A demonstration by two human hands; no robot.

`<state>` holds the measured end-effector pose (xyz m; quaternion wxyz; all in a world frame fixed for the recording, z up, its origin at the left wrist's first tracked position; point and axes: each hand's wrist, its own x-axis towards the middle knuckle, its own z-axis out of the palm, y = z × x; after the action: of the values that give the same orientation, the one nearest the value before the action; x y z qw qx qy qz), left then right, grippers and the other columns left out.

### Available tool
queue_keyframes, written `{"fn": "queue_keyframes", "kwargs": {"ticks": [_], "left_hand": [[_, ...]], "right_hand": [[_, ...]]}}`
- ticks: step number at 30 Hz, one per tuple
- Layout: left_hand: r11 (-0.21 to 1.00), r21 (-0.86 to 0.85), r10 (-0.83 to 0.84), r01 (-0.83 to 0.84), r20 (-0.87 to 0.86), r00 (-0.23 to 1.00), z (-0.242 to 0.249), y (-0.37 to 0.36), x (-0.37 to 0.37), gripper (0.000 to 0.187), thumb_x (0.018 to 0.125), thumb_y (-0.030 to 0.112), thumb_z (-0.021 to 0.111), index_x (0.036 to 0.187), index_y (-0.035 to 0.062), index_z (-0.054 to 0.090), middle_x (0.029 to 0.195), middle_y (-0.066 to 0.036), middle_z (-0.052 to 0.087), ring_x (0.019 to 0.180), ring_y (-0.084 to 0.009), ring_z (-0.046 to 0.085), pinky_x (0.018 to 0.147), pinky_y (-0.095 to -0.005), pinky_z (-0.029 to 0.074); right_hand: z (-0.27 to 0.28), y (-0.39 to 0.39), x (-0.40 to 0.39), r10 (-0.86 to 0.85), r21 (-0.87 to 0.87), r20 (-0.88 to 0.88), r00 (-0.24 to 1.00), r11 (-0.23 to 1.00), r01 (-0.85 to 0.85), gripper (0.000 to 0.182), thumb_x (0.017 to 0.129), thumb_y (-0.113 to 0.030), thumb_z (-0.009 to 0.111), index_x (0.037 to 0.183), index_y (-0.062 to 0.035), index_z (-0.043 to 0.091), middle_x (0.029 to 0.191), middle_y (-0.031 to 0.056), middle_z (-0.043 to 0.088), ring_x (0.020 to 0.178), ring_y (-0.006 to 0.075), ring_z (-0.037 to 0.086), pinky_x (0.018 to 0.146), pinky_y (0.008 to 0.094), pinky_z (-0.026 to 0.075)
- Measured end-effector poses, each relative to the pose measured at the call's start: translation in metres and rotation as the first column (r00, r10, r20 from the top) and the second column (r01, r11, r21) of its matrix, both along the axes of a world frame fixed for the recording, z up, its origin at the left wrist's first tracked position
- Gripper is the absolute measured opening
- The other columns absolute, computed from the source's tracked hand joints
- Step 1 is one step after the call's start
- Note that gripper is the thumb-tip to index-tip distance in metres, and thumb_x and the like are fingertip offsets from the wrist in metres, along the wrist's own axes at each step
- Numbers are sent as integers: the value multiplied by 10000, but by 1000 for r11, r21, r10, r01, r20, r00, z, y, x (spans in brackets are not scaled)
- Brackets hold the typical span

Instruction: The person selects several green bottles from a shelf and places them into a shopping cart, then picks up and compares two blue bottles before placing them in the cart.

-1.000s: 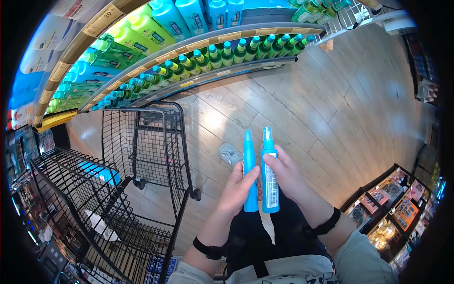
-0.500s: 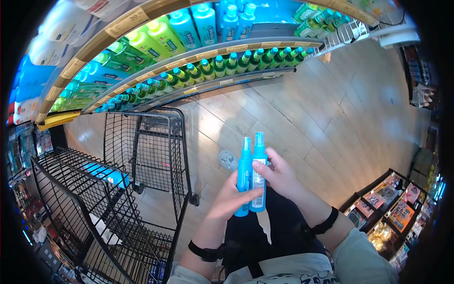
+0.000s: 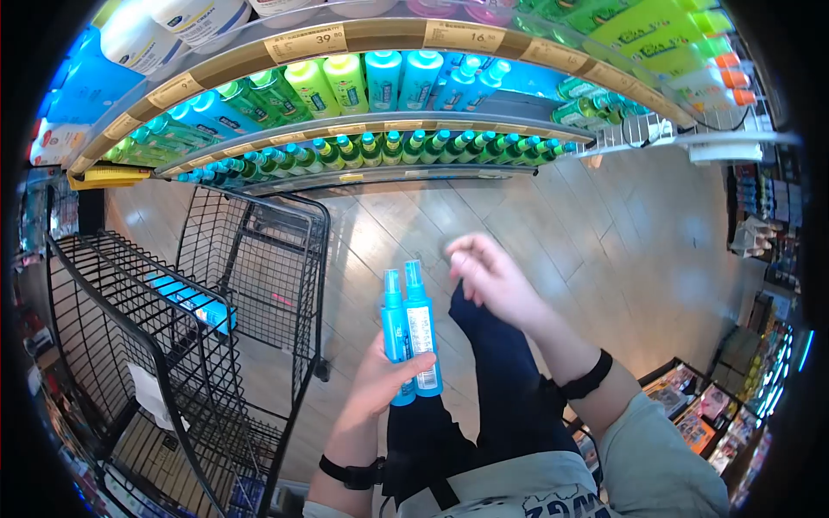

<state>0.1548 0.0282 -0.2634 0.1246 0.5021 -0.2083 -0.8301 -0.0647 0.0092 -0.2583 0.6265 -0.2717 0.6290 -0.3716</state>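
Observation:
My left hand (image 3: 380,380) grips two slim blue spray bottles with clear caps side by side, its thumb across their lower parts. The left bottle (image 3: 395,324) stands slightly lower. A white label with a barcode faces me on the right bottle (image 3: 420,319). To the right of the caps, and apart from them, is my right hand (image 3: 485,274). Its fingers are loosely bent, with nothing visible in them and some motion blur.
A black wire shopping cart (image 3: 298,285) stands at my left, with a blue package (image 3: 194,302) in it. Ahead, a store shelf (image 3: 345,181) carries rows of green and blue bottles. A low display bin (image 3: 682,406) is at the right, on the wooden floor (image 3: 622,259).
My right hand has let go of the right bottle and moved away from it. The bottles have shifted left and slightly down in my left hand. The view now takes in more upper shelf.

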Motion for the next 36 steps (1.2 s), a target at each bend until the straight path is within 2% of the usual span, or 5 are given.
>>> {"fn": "queue_keyframes", "kwargs": {"ticks": [10,12,18,34,36], "left_hand": [[973,-27,225,-228,-88,970,12,-22,-78,488,725,92,777,1138,45,521,964,-34,622,851,-122,614,746,-294,516],[965,-20,258,-261,-111,960,11,-23,-95,489,725,97,777,1139,45,522,968,-35,621,855,-121,612,748,-292,515],[929,-21,360,-369,-179,916,7,-21,-128,520,732,98,762,1171,37,490,984,-113,638,857,-193,648,750,-350,540],[878,-2,473,-479,-162,866,-11,-18,-131,427,743,68,757,1106,46,533,935,-29,624,827,-111,616,735,-283,519],[893,-3,444,-450,-161,882,-14,-19,-134,501,734,60,750,1162,40,490,983,-102,640,887,-202,648,768,-362,542]], "right_hand": [[-7,-125,-147,-243,-363,-417,876,928,85,334,894,-197,564,1166,-20,485,823,54,583,552,87,517,465,210,413],[-6,-152,-171,-105,-47,-521,847,994,94,295,899,-217,577,1110,-12,547,972,71,575,656,86,540,513,206,437],[-35,-198,-211,105,-96,-680,726,969,-230,372,874,-337,617,1114,-54,589,899,58,622,724,121,556,672,283,452],[-65,-220,-212,90,-279,-621,779,903,-327,300,860,-287,644,1029,-40,625,910,53,625,818,134,578,751,297,465],[-65,-220,-211,96,-301,-600,794,893,-335,298,869,-272,633,1048,-34,622,939,61,632,855,145,588,780,302,469]]}}
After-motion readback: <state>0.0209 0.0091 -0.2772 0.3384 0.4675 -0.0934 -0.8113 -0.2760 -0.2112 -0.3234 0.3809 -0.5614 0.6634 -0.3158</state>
